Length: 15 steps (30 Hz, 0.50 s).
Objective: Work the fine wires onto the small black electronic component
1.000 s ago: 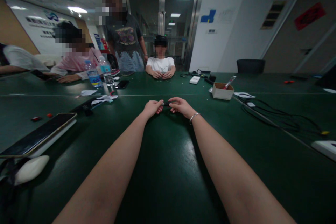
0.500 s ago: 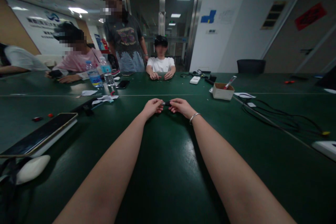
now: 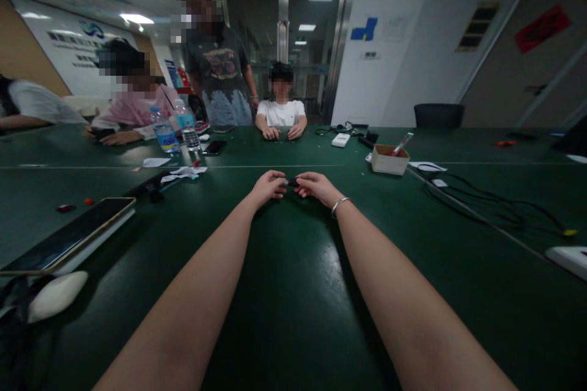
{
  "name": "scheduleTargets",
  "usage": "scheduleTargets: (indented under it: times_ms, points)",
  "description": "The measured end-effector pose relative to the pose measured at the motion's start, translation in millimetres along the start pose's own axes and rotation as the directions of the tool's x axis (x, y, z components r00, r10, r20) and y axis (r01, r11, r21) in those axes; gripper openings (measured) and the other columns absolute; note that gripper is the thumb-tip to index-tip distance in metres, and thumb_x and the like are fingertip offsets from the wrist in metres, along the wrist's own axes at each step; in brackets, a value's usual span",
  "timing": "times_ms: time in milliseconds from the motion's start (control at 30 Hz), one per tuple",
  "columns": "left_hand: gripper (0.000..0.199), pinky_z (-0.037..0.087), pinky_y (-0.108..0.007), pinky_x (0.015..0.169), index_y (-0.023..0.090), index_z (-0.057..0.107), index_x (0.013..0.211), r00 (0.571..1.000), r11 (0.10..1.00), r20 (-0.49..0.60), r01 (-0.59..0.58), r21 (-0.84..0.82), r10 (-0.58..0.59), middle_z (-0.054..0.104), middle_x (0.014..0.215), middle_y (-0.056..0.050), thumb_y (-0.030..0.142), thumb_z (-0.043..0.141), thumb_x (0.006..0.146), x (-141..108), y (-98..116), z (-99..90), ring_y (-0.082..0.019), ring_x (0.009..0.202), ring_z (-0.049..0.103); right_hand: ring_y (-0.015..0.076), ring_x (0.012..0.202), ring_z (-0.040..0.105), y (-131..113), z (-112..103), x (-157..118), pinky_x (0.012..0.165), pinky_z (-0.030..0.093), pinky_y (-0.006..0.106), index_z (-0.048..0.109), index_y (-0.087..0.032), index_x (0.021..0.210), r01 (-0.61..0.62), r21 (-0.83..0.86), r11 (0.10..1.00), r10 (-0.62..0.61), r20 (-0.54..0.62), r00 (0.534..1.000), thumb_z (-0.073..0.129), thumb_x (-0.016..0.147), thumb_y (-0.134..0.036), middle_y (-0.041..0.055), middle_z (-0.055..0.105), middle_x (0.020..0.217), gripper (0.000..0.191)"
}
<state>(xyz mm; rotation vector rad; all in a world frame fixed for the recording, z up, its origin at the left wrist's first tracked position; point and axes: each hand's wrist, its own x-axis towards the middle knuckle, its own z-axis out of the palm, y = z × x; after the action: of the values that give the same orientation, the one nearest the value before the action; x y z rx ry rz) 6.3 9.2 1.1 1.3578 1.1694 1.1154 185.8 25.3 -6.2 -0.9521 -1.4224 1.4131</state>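
Observation:
Out in front of me, just above the dark green table (image 3: 293, 269), my two hands meet around a small black object with a pale end, perhaps a USB stick (image 3: 292, 182). My right hand (image 3: 316, 186) pinches its black body between thumb and fingertips. At the pale end are the thumb and fingertips of my left hand (image 3: 268, 187), curled close around it; how firmly they grip is too small to make out. A silver bangle (image 3: 338, 204) circles my right wrist.
On the left lie a phone on a white box (image 3: 73, 238), a white mouse-shaped item (image 3: 57, 296) and paper scraps (image 3: 183, 173). Water bottles (image 3: 165, 133) stand beyond. To the right are a small box with a pen (image 3: 389, 160) and black cables (image 3: 486, 201). Several people sit or stand opposite.
My left fingers have shifted slightly at the pale end and look a little looser. My right hand holds nearly the same position.

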Motion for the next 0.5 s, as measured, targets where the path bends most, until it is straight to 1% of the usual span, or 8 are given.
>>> scheduleTargets:
  times_ms: [67, 100, 200, 333, 433, 500]
  points:
    - [0.018, 0.046, -0.020, 0.049, 0.016, 0.055, 0.097, 1.000, 0.999, -0.007, 0.018, 0.032, -0.018, 0.059, 0.076, -0.003, 0.027, 0.056, 0.083, -0.8, 0.7, 0.5, -0.009, 0.054, 0.056, 0.0077, 0.047, 0.060, 0.5, -0.5, 0.4, 0.047, 0.052, 0.015, 0.058, -0.009, 0.094, 0.002, -0.001, 1.000, -0.002, 0.005, 1.000, 0.058, 0.086, -0.006, 0.0044, 0.067, 0.061, 0.009]
    - [0.017, 0.045, -0.019, 0.048, 0.016, 0.055, 0.097, 1.000, 0.998, -0.004, 0.006, 0.057, -0.006, 0.059, 0.075, -0.003, 0.025, 0.056, 0.083, -1.1, 1.0, 0.6, -0.008, 0.054, 0.055, 0.0077, 0.047, 0.060, 0.9, -0.8, 0.6, 0.047, 0.052, 0.015, 0.058, -0.009, 0.094, 0.004, -0.001, 1.000, -0.004, 0.009, 1.000, 0.059, 0.086, -0.007, 0.0044, 0.067, 0.061, 0.009]
    - [0.022, 0.044, -0.017, 0.049, 0.017, 0.056, 0.099, 0.999, 0.995, 0.024, -0.041, 0.092, 0.039, 0.059, 0.080, -0.002, 0.019, 0.061, 0.078, -1.7, 1.6, 0.5, -0.008, 0.060, 0.056, 0.0078, 0.048, 0.061, 2.0, -1.8, 1.1, 0.047, 0.052, 0.015, 0.059, -0.009, 0.094, 0.014, 0.002, 1.000, -0.014, 0.016, 1.000, 0.062, 0.084, -0.009, 0.0041, 0.067, 0.062, 0.011]
    - [0.020, 0.042, -0.017, 0.046, 0.016, 0.056, 0.100, 1.000, 0.994, 0.030, -0.006, 0.108, 0.003, 0.059, 0.078, -0.003, 0.026, 0.055, 0.083, -0.7, 1.0, 0.2, -0.008, 0.056, 0.054, 0.0076, 0.049, 0.061, 2.3, -2.0, 0.8, 0.048, 0.053, 0.015, 0.060, -0.010, 0.094, 0.017, -0.002, 1.000, -0.017, 0.019, 1.000, 0.062, 0.084, -0.009, 0.0035, 0.067, 0.062, 0.011]
    - [0.023, 0.042, -0.016, 0.047, 0.017, 0.057, 0.100, 0.998, 0.991, 0.026, -0.055, 0.119, 0.053, 0.059, 0.078, -0.002, 0.024, 0.062, 0.078, 0.8, -0.9, 0.0, -0.008, 0.059, 0.054, 0.0077, 0.048, 0.061, 1.8, -1.8, 0.7, 0.048, 0.053, 0.015, 0.060, -0.010, 0.094, 0.015, -0.001, 1.000, -0.015, 0.020, 1.000, 0.061, 0.084, -0.007, 0.0040, 0.067, 0.062, 0.010]
    - [0.022, 0.041, -0.017, 0.047, 0.017, 0.058, 0.098, 0.999, 0.993, 0.024, -0.044, 0.108, 0.041, 0.058, 0.075, -0.002, 0.028, 0.062, 0.079, 1.6, -2.1, -0.1, -0.008, 0.057, 0.053, 0.0078, 0.048, 0.061, 1.6, -1.8, 0.7, 0.047, 0.053, 0.015, 0.060, -0.010, 0.094, 0.013, -0.001, 1.000, -0.013, 0.018, 1.000, 0.061, 0.084, -0.007, 0.0040, 0.067, 0.062, 0.010]
